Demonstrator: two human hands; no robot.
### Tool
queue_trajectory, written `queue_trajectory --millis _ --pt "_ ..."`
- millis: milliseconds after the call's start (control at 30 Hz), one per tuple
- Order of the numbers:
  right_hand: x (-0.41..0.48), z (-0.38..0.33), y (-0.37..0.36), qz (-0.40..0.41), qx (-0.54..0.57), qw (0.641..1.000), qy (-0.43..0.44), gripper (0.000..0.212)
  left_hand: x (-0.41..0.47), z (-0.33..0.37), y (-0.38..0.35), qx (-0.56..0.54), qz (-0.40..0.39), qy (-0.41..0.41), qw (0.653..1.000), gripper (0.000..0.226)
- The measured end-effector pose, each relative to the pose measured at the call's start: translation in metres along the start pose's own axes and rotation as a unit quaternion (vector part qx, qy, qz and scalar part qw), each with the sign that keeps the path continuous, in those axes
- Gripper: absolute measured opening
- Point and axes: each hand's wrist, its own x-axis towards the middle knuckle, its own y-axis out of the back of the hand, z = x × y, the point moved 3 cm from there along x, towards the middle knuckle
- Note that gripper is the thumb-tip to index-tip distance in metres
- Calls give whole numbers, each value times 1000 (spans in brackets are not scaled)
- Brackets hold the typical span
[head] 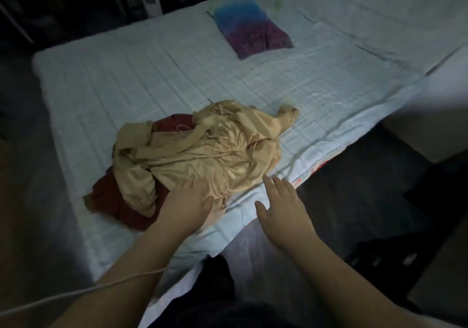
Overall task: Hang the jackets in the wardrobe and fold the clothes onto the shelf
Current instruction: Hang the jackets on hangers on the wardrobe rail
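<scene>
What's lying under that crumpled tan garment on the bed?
Under the tan garment, a dark red garment pokes out on the left side. Its middle, and anything else beneath, is covered.

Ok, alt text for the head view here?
A crumpled tan garment lies heaped over a dark red garment on a pale-sheeted bed; the left hand rests flat on the tan one, the right hand open beside it. A blue-and-purple cloth lies farther up.
</scene>
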Motion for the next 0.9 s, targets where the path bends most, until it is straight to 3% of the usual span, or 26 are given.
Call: queue_trajectory --millis 200,500,900 --pt "104 -51 -12 -32 -43 997 56 65 68 -73 16 -46 -15 71 996 86" --pt "274 -115 -57 -38 -60 994 78 70 194 -157 32 -53 -39 86 994 58" --pt "434 -115 -159 -225 -68 969 73 67 287 -248 -11 -140 -121 210 960 56"
